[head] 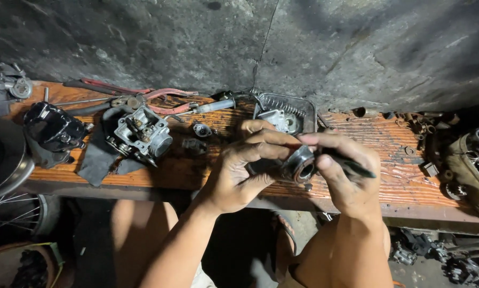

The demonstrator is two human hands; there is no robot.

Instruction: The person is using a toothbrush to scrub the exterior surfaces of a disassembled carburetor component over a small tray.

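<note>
Two bare hands meet over the front edge of a worn orange-brown wooden surface (207, 173) set against a rough dark concrete wall (303, 48). The left hand (239, 170) is closed around a short round grey metal part with an open ring-shaped mouth (302, 166), fingers curled over its top and thumb under it. The right hand (346, 170) is gripped on a slim dark tool with a black handle (351, 166), its thumb pressed just beside the ring's rim; the tool's tip is hidden behind the fingers, so whether it touches the part cannot be told. The part is held in the air, just above the surface's near edge and between the two hands.

Behind the hands a shallow rectangular metal tray (310, 109) holds a coiled spring and a small silvery casting. To the left a grey metal carburettor body (143, 133) rests on a black cloth (98, 160), with red-handled pliers (165, 101) lying near the wall behind it. Farther left sits a black moulded housing (53, 130). At the right end a cluster of small rusty nuts and rings (421, 125) lies near a tan metal assembly (471, 165).
</note>
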